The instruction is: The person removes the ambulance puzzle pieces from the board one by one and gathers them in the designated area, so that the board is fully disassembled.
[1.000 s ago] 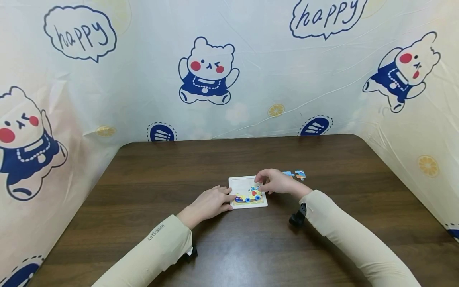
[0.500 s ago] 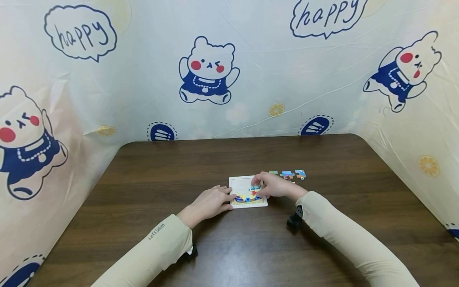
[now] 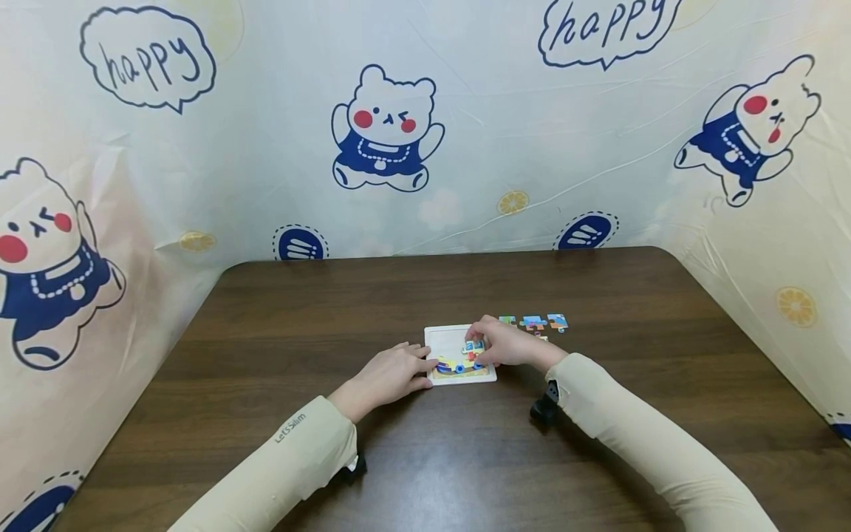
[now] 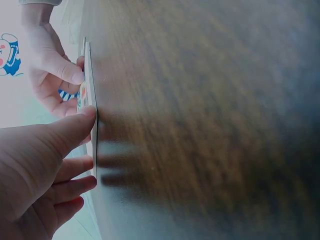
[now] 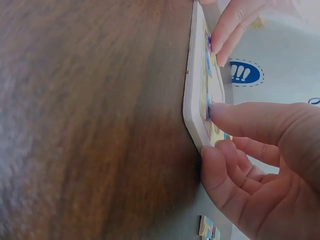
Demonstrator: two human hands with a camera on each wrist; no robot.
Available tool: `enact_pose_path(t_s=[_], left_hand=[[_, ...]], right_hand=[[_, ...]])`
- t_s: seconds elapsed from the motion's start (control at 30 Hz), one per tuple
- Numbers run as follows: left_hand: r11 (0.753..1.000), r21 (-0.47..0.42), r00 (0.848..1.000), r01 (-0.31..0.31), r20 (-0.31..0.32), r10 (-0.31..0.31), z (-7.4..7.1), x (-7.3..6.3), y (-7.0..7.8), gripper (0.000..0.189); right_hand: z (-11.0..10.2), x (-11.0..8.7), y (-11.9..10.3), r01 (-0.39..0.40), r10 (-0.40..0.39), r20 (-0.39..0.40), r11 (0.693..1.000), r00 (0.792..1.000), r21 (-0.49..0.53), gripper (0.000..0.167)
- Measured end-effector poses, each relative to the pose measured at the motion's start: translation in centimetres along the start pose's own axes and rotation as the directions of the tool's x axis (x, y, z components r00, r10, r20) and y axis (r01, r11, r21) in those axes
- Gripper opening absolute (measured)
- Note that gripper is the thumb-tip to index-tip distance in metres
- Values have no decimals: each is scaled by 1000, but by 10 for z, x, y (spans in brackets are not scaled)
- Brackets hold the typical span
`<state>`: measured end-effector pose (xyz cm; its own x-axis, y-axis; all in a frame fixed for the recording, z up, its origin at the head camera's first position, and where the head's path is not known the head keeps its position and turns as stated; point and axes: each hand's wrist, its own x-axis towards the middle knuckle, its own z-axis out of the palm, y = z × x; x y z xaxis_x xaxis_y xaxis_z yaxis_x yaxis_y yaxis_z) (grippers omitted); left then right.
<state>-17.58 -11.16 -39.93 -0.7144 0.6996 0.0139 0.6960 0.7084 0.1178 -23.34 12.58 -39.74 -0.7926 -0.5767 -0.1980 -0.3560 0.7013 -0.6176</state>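
Note:
A small white puzzle tray (image 3: 442, 338) lies on the table, its near part filled with a yellow vehicle picture. My left hand (image 3: 388, 373) rests along the tray's left side, fingers fairly straight; the left wrist view has its thumb (image 4: 86, 114) at the edge. Over the tray's right part, my right hand (image 3: 510, 344) has thumb and forefinger about a puzzle piece (image 3: 473, 347) with blue windows, just above the vehicle's wheels. In the right wrist view the right thumb (image 5: 220, 114) presses down on the picture, and the other fingers curl by the tray's rim.
Several loose puzzle pieces (image 3: 533, 323) lie on the brown wooden table (image 3: 319, 310) beyond my right hand, some partly hidden by it. A printed curtain (image 3: 266, 148) with bears stands around the table's far and side edges.
My right hand has shifted slightly left over the tray, uncovering more loose pieces behind it. The blue-windowed piece now shows more fully above the wheels. My left hand has stayed put.

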Motion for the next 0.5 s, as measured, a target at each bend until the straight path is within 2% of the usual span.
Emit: enact_pose_path(t_s=[0.13,0.37,0.5], left_hand=[[1000,2,1000,3,5,-3,0,0,0,37],[1000,8,1000,7,4,-7,0,0,0,37],[1000,15,1000,5,3,-5,0,0,0,37]], right_hand=[[0,-1,1,7,-7,-1,1000,1000,26,31],[-2,-3,4,75,-76,7,987,997,143,27],[-6,-5,1,67,-69,5,979,998,191,25]])
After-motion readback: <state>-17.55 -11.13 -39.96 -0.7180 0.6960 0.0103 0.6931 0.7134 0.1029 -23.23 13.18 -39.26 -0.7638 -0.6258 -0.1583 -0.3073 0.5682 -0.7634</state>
